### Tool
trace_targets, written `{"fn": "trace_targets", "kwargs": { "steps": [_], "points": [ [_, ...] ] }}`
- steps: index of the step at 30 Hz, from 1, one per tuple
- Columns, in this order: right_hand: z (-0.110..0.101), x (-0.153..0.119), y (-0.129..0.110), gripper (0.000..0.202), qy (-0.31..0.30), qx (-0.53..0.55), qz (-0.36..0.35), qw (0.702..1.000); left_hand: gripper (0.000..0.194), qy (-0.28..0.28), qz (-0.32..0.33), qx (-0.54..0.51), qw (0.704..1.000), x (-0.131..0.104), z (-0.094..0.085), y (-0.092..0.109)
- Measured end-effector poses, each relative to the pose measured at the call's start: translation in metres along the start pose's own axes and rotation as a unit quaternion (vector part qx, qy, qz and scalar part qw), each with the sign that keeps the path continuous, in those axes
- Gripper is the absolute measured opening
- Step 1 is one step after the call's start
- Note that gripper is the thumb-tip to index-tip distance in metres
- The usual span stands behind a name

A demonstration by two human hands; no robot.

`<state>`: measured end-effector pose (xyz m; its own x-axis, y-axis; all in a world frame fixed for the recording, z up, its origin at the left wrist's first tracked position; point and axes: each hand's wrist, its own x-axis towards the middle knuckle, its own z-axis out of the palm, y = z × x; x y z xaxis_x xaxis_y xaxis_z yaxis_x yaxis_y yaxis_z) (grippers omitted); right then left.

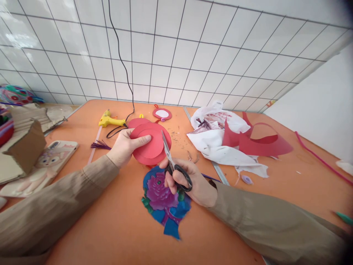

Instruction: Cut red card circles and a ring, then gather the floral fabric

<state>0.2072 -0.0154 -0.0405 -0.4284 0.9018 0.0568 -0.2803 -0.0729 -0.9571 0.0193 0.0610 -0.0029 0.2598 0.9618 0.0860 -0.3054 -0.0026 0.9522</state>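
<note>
Pinching layered red disc (145,151) beyond purple flower (157,191): left hand (123,148). Right hand (199,184) grips scissors (167,150) over flower, blades at disc's right side. Orange table (118,221) extends nearside.

Glue gun (109,120) left of plastic bag (220,145), both on table (116,221); phone (56,156) left of glue gun, beside cardboard (33,145).

At 6 o'clock, the right hand (193,180) and scissors (168,151) cover part of the flower cutout (161,191); the left hand's (127,147) fingertips are hidden behind the red disc (154,147). The black cord (119,48) leaves the top edge at 11 o'clock. Near 4 o'clock, a green item (344,218) is too blurred to identify.
</note>
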Motion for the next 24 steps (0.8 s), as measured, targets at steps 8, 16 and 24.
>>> {"fn": "trace_targets", "kwargs": {
  "steps": [8,16,24],
  "points": [
    [-0.0004,0.0001,0.0009,0.037,-0.001,0.007,-0.003,1.000,0.019,0.000,0.000,-0.004,1.000,0.0009,-0.0011,-0.0006],
    [0.0005,0.0007,-0.0005,0.037,0.007,0.005,0.005,1.000,0.019,0.002,-0.005,-0.009,1.000,0.0019,-0.0023,-0.0008],
    [-0.0018,0.0010,0.0015,0.035,-0.001,0.000,-0.001,1.000,0.019,0.001,-0.004,-0.008,1.000,0.0019,-0.0021,0.0000]
  ]
}}
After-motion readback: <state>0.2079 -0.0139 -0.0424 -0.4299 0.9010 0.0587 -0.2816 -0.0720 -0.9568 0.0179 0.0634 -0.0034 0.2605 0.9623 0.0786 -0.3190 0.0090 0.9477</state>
